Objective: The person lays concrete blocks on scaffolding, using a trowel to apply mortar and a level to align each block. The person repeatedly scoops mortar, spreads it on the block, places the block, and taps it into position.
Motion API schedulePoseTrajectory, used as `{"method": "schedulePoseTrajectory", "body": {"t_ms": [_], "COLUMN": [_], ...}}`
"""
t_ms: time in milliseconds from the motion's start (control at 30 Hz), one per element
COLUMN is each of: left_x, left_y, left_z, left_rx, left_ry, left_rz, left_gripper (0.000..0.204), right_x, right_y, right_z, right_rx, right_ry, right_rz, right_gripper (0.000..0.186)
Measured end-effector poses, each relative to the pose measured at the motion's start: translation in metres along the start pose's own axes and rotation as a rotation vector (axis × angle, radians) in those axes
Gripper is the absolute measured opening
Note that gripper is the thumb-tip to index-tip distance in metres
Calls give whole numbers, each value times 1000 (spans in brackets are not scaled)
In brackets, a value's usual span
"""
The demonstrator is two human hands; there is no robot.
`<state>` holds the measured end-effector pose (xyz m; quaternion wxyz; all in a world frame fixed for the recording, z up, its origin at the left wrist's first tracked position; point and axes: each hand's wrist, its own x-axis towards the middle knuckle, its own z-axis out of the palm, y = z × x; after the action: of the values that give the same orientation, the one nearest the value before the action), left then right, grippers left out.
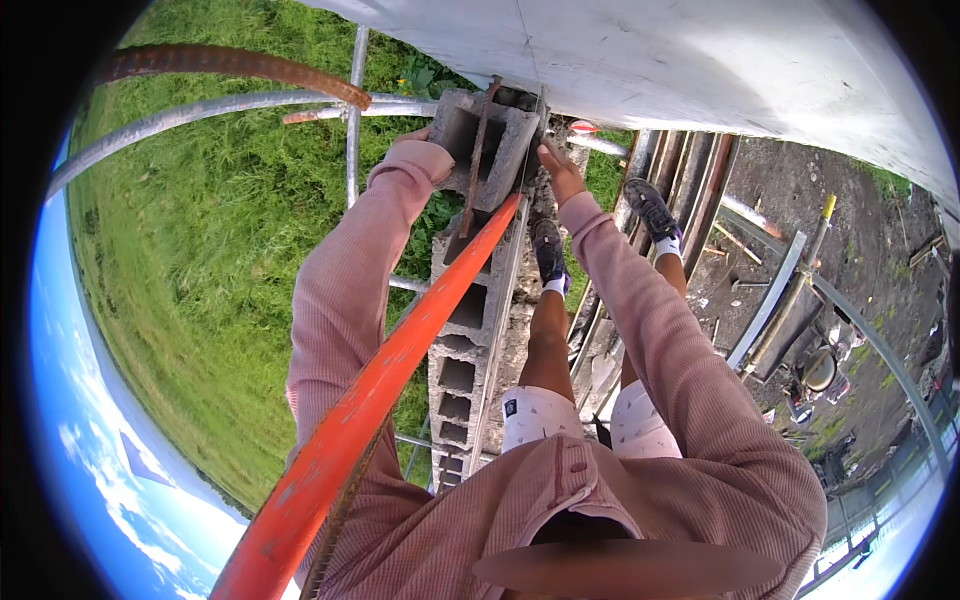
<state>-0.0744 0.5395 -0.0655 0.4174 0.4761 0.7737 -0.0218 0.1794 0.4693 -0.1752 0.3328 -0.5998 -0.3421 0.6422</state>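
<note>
A grey hollow concrete block sits at the far end of a wall of similar blocks, against a pale smooth wall. My left hand holds its left side, the fingers partly hidden behind the block and cuff. On its right side, my right hand presses with the fingertips at the edge. A rusty rebar stands up across the block's openings. Close by on the right runs a thin taut string. An orange pole slants from the lower left up to the block.
Steel scaffold tubes and a thick rusty rebar cross the upper left above grass. My feet stand right of the block wall, one shoe by long planks. Far below right lies dirt ground with a metal bar.
</note>
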Motion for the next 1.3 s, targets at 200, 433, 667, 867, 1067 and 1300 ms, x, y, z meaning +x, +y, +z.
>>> {"method": "schedulePoseTrajectory", "body": {"t_ms": [200, 433, 667, 867, 1067, 1300], "left_x": [7, 4, -1, 20, 35, -4], "left_y": [7, 19, 29, 10, 13, 36], "left_z": [0, -4, 11, 28, 22, 16], "left_rx": [-109, -19, 691, 330, 275, 271], "left_ry": [-67, -21, -204, -112, -181, -17], "left_rz": [-80, -143, -68, -18, -143, -119], "left_gripper": [53, 42, 45, 47, 45, 46], "right_x": [18, 44, 44, 18, 12, 13], "right_y": [27, 56, 33, 21, 24, 23], "right_z": [9, 25, 24, 32, 43, 37], "right_rx": [-407, -195, -296, -295, -215, -286], "right_ry": [10, 25, 104, 114, 154, 98], "right_rz": [-301, -228, -188, -140, -54, -6], "right_gripper": [62, 69, 64, 70, 68, 66]}}
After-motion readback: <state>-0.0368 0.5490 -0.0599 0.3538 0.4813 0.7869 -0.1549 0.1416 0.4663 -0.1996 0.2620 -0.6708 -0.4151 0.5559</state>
